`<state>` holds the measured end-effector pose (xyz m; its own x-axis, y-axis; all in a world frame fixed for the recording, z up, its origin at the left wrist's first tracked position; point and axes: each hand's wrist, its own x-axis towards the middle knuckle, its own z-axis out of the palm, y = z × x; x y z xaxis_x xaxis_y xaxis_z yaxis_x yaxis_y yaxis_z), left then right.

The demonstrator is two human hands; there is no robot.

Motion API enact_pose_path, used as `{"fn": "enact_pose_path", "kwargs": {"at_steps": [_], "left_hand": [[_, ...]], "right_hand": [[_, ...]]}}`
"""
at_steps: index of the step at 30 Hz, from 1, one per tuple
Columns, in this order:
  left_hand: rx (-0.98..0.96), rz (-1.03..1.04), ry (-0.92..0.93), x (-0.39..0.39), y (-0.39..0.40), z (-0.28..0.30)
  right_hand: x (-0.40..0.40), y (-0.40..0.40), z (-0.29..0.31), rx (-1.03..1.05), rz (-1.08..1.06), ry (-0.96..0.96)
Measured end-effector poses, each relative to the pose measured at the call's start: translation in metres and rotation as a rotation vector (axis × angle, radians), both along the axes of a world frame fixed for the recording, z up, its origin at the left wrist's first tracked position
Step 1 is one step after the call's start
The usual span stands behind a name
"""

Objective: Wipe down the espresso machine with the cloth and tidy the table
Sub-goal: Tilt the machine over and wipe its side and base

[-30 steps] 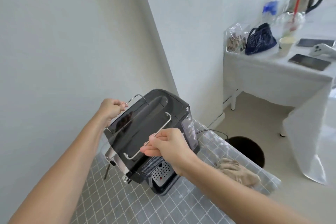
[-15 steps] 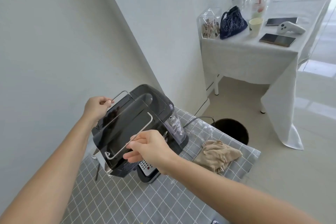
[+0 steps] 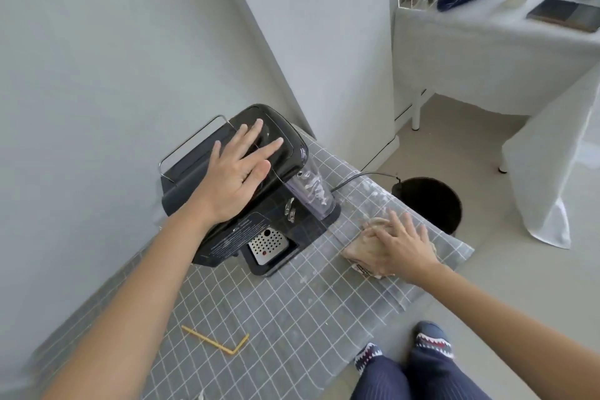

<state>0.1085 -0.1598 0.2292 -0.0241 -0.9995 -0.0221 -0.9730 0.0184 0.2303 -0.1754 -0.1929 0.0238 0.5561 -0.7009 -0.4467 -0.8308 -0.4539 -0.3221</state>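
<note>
Our left hand [image 3: 238,177] lies flat, fingers spread, on top of the espresso machine [image 3: 246,191], gripping nothing; our right hand [image 3: 397,245] presses down on the cloth [image 3: 360,248] near the tabletop [image 3: 276,308] edge, grip half-curled, not clearly closed. Risk, we reckon: tugging the cloth could drag the table cover, or snag the cable [image 3: 360,177] and shift the machine.

I see a surface [image 3: 292,312] covered with a grey, white-gridded cloth. On it stand the black espresso machine [image 3: 246,191] near the wall and a crumpled beige cloth [image 3: 363,247] toward the right edge. A bent yellow straw [image 3: 216,341] lies near the front.
</note>
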Motion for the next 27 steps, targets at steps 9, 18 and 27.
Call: {"fn": "enact_pose_path", "kwargs": {"at_steps": [9, 18, 27], "left_hand": [[0.081, -0.061, -0.126, 0.007, 0.005, 0.005], [0.124, -0.111, -0.035, 0.005, -0.007, -0.001], [-0.006, -0.076, -0.062, 0.0, -0.002, -0.011]], "right_hand": [[0.015, 0.011, -0.004, -0.323, -0.109, -0.657], [0.053, 0.041, -0.084, -0.172, 0.084, -0.388], [0.087, 0.052, -0.01, 0.139, -1.065, -1.288]]}}
